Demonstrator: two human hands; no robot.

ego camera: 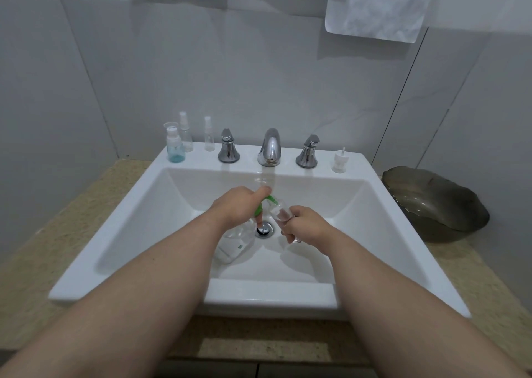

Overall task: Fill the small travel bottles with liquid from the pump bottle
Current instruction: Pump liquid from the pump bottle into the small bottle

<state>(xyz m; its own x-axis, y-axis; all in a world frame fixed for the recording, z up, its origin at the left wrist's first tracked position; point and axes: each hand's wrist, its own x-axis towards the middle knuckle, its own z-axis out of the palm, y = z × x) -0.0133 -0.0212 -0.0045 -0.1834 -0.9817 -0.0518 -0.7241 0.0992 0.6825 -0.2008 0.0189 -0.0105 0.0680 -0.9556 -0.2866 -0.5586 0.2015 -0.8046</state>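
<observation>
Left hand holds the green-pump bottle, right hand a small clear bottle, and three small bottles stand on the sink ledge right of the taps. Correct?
Not quite: the head view shows the three small bottles standing left of the taps. The rest holds.

Pale grey tiled wall [259,75] backed white rectangular ceramic sink [270,294]. Beige speckled stone counter [51,233] held dark glass bowl [431,202].
</observation>
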